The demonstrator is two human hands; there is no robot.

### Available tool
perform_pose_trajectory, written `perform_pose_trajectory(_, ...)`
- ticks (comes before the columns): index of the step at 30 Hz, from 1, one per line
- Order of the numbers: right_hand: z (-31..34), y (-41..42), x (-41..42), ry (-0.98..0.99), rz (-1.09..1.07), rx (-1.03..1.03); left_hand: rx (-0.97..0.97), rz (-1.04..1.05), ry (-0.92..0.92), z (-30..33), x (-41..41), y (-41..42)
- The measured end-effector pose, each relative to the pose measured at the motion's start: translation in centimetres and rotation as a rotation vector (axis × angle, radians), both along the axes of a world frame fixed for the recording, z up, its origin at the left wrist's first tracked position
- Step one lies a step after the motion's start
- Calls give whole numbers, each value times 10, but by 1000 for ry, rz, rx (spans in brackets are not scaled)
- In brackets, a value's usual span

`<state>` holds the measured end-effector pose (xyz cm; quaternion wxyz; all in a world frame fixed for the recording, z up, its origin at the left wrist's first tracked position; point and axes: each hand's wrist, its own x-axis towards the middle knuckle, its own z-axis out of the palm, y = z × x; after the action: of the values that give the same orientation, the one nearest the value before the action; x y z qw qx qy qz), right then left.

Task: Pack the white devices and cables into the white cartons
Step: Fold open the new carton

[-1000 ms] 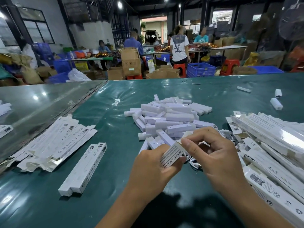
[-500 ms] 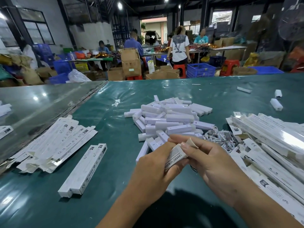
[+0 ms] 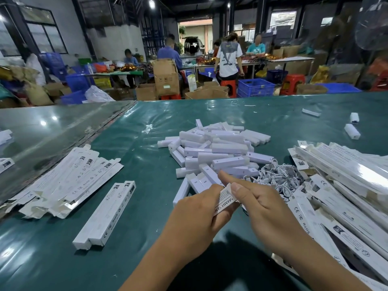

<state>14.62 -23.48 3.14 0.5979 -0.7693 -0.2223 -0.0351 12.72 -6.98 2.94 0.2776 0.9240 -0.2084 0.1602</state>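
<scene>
Both hands (image 3: 231,204) pinch carton (image 3: 225,199) — "SMART SEN…" | nearby cartons (image 3: 107,215) — CE, FC, RoHS

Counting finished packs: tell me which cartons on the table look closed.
The two cartons lying side by side left of the left hand; the left pile lies flat, flaps open.
</scene>
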Motion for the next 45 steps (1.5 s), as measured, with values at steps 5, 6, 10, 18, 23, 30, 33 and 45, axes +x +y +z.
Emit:
perform_pose_trajectory(5, -3, 0, 2, 97, 53, 179, -21, 9, 25, -3, 2, 0)
perform_pose_trajectory(6, -3, 1, 2, 97, 50, 184, -20, 11, 25, -3, 2, 0)
perform_pose_trajectory(10, -2, 4, 1, 68, 4, 135, -11, 27, 11, -4, 2, -1)
perform_pose_trajectory(18, -8, 8, -4, 1, -173, -28, 118, 88, -128, -5, 0, -3)
perform_pose_trajectory(23, -10, 9, -6, 41, -171, -55, 188, 105, -180, -5, -1, -6)
perform_pose_trajectory(30, 6, -1, -1, 146, -126, 131, 236, 32, -226, -4, -1, -6)
perform_pose_trajectory(33, 5, -2, -4, 190, -42, 144, 222, -49, -175, -5, -3, -10)
perform_pose_trajectory(45, -9, 14, 1, 83, -164, -77, 405, -31, -247, -12, 2, -20)
